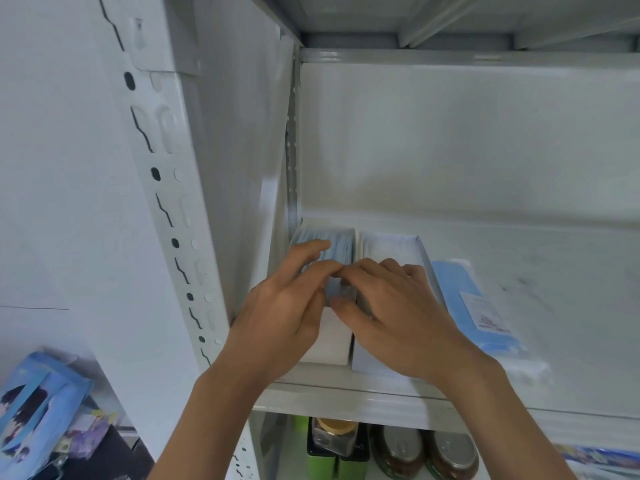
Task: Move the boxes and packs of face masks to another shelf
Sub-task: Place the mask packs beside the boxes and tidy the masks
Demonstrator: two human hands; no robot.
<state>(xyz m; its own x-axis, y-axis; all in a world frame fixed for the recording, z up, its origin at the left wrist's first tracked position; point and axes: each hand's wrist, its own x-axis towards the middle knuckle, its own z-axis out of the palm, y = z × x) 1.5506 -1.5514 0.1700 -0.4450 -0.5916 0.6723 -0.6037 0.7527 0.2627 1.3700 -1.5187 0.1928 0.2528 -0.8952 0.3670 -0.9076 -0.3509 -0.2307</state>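
- Head view: a pale grey metal shelf unit fills the frame. Its front upright (166, 209) runs down the left with a row of punched slots and holes; a plain white wall lies left of it.
- Shelf board (519, 271) is pale, smooth, faintly scuffed toward the right; the back panel and the left side panel are the same pale colour. The underside of the shelf above shows at top, with cross braces.
- Left box of masks (332, 341), white, open at the top, stands in the shelf's left corner against the side panel; blue masks show in its opening.
- Right box (391, 244), also white, stands just beside it, touching or nearly so; its top looks white.
- Blue mask pack (485, 313), in clear wrap with a small label, lies flat on the board just right of the boxes.
- Left hand (284, 313) rests over the left box, fingers loosely curled on the blue masks, nothing gripped.
- Right hand (398, 310) lies over the right box, fingertips meeting the left hand's at the seam between the boxes; whether they nip a mask edge, cannot tell.
- Lower shelf: green containers (322, 462), a clear jar with a tan lid (336, 434), two oval metal-topped tins (426, 452).
- Bottom left, outside the unit: a blue printed package (31, 407) amid small colourful items.
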